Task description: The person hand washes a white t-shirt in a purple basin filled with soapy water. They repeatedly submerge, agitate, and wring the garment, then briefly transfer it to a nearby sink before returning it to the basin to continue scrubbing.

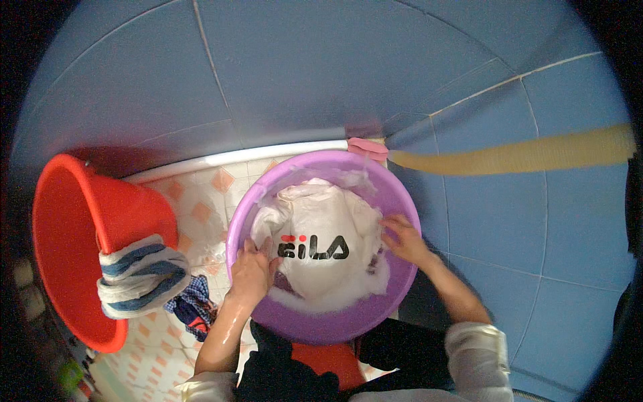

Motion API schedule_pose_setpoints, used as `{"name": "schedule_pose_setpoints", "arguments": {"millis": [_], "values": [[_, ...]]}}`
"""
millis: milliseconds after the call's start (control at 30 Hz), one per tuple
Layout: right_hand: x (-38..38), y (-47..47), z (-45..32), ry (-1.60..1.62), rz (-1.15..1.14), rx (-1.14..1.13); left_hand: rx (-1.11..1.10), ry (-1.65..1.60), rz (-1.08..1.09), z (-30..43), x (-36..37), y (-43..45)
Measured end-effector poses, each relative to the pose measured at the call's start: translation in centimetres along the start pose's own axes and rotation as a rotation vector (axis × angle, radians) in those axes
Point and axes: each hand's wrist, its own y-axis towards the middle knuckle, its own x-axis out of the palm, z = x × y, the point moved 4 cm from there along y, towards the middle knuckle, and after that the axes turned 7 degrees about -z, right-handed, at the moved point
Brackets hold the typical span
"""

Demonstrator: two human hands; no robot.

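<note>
A wet white garment (pixel 321 216) with black and red lettering lies spread in a round purple plastic tub (pixel 329 326). White suds (pixel 346 296) float around its lower and right edges. My left hand (pixel 251 266) is at the garment's left edge, fingers and thumb apart, with the wrist over the tub's rim. At the right edge of the cloth is my right hand (pixel 403 238), its fingers apart and slightly bent, the fingertips against cloth or foam. Darker water shows in small gaps beside the garment.
A red plastic bucket (pixel 130 206) lies tipped on its side at left, a blue-and-white striped cloth (pixel 143 276) over its rim. Dark checked cloth (pixel 196 306) lies on the patterned floor (pixel 201 216). A white pipe (pixel 241 157) and a yellowish ribbed hose (pixel 512 153) run along blue tiled walls.
</note>
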Motion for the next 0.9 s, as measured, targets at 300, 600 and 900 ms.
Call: {"name": "schedule_pose_setpoints", "arguments": {"millis": [300,600,900], "values": [[17.0,5.9,-4.8,0.308,-0.19,0.293,-0.021,0.321,-0.087,-0.1,7.8,7.4],[22.1,4.6,2.5,0.842,0.427,0.409,-0.304,-1.719,-0.261,-1.3,11.7,9.9],[16.8,6.9,-17.4,0.198,0.237,-0.201,-0.206,-2.399,-0.372,-2.4,13.7,6.1]]}}
